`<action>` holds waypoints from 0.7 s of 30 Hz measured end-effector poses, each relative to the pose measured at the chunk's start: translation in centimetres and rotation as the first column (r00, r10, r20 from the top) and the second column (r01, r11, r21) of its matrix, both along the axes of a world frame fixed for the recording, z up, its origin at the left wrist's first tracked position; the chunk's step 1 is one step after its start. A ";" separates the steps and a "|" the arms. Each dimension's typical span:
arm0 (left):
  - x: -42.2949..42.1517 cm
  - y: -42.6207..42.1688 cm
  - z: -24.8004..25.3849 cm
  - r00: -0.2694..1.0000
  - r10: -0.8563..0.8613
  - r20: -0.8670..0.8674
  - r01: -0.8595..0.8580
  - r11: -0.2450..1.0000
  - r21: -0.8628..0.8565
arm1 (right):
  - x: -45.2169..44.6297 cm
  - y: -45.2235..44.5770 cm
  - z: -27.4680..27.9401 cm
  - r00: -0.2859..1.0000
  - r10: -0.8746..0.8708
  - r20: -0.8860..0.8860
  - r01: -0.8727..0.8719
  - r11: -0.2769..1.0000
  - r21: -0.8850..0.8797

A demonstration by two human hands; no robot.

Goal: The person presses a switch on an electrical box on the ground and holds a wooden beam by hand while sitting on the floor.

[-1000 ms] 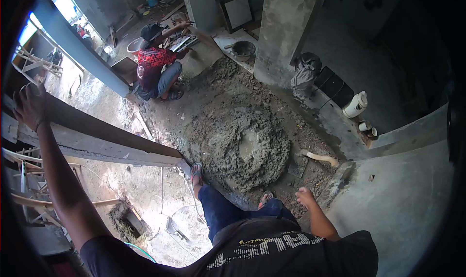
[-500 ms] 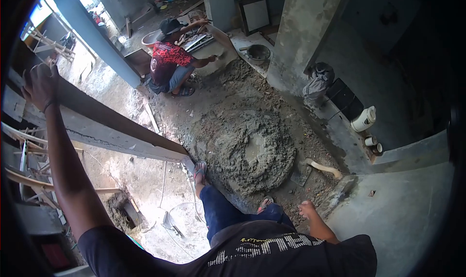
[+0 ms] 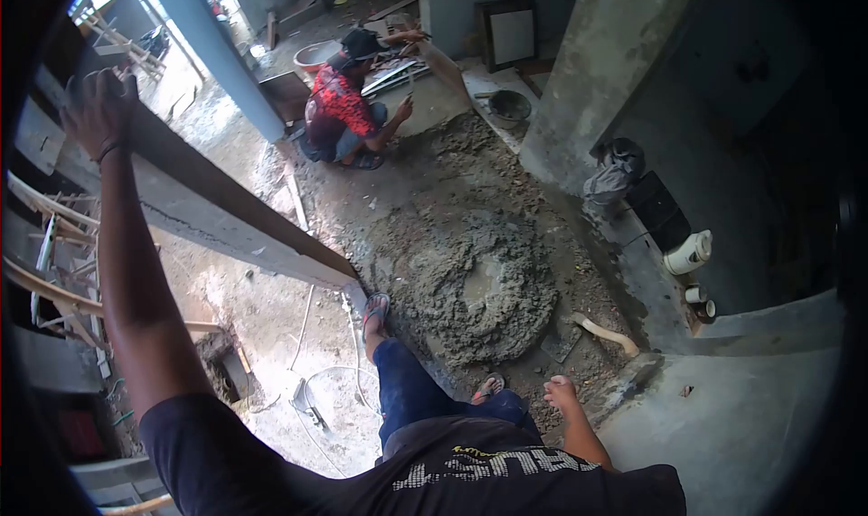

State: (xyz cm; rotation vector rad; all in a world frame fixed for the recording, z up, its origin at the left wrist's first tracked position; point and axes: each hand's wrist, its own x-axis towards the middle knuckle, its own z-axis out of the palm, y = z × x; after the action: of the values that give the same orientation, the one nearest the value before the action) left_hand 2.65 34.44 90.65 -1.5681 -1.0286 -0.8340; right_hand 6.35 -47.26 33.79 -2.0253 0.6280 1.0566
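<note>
My left hand (image 3: 99, 114) is raised at the left, its fingers bent over the edge of a concrete post (image 3: 244, 218) that leans through the view. My right hand (image 3: 561, 392) hangs low beside my body, its fingers curled in and nothing visible in them. Just beyond it lies a hoe, with its flat blade (image 3: 561, 344) in the dirt by the mortar and its pale curved handle (image 3: 606, 333) pointing right. In front of my feet spreads a round heap of wet grey mortar (image 3: 434, 304) with a pool of water in its middle.
A person in a red and black shirt (image 3: 336, 105) squats beyond the heap, holding a trowel (image 3: 410, 84). A black bucket (image 3: 509, 107) stands near a pillar (image 3: 606, 73). A white jug (image 3: 689, 252) and cups sit on the right ledge. A cable (image 3: 307, 335) lies at lower left.
The view has shifted, so the scene sits slightly further right and lower. The squatting person has lifted the trowel off the surface and turned it upright. My left hand stays on the post.
</note>
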 end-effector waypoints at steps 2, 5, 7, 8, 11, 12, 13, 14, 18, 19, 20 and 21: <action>0.0 0.1 0.1 0.998 -0.058 0.012 0.058 0.997 0.041 | -0.1 -0.1 0.2 0.999 0.033 -0.011 -0.034 0.999 -0.013; 0.8 -1.7 0.5 0.991 0.134 0.014 -0.132 0.984 -0.119 | -0.6 -0.6 0.1 0.999 0.020 -0.046 -0.021 0.999 -0.027; 1.0 -2.1 0.5 0.988 0.154 0.017 -0.150 0.980 -0.132 | -1.0 -1.2 -0.2 0.996 0.024 -0.081 -0.029 0.997 -0.065; 1.0 -2.1 0.6 0.988 0.152 0.020 -0.148 0.980 -0.135 | -1.1 -1.6 -0.2 0.994 0.045 -0.103 -0.054 0.995 -0.079; 1.0 -2.3 0.5 0.988 0.153 0.022 -0.149 0.979 -0.139 | -1.7 -2.3 -0.3 0.991 0.029 -0.130 -0.044 0.993 -0.110; 1.1 -2.4 0.6 0.988 0.153 0.022 -0.149 0.979 -0.139 | -1.7 -2.4 -0.4 0.991 0.031 -0.130 -0.045 0.994 -0.104; 1.1 -2.4 0.5 0.988 0.153 0.020 -0.149 0.980 -0.135 | -1.7 -2.4 -0.4 0.991 0.033 -0.133 -0.046 0.994 -0.098; 1.0 -2.3 0.5 0.988 0.153 0.018 -0.149 0.980 -0.131 | -1.6 -2.5 -0.3 0.990 0.034 -0.136 -0.047 0.995 -0.092; 0.2 0.4 0.1 1.000 -0.006 0.022 0.006 1.000 0.012 | -1.4 -1.9 -0.7 0.996 0.002 -0.085 -0.006 0.998 -0.055; -0.2 1.8 -0.1 0.999 -0.003 0.032 0.002 1.000 0.029 | -1.1 -1.8 -0.7 0.997 -0.002 -0.074 -0.001 0.999 -0.040; -0.1 1.5 0.2 0.999 -0.001 0.045 -0.001 0.999 0.047 | -0.8 -1.6 -0.7 0.998 -0.006 -0.060 0.005 1.000 -0.024; 0.1 1.1 0.1 0.996 0.085 0.027 -0.084 0.996 -0.021 | -0.7 -1.4 -0.7 0.998 -0.012 -0.056 0.010 1.000 -0.027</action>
State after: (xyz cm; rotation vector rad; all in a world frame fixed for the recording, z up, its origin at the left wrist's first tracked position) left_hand 2.78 35.55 90.79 -1.5226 -1.1185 -0.7914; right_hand 5.61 -48.70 33.13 -2.0188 0.6854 1.1075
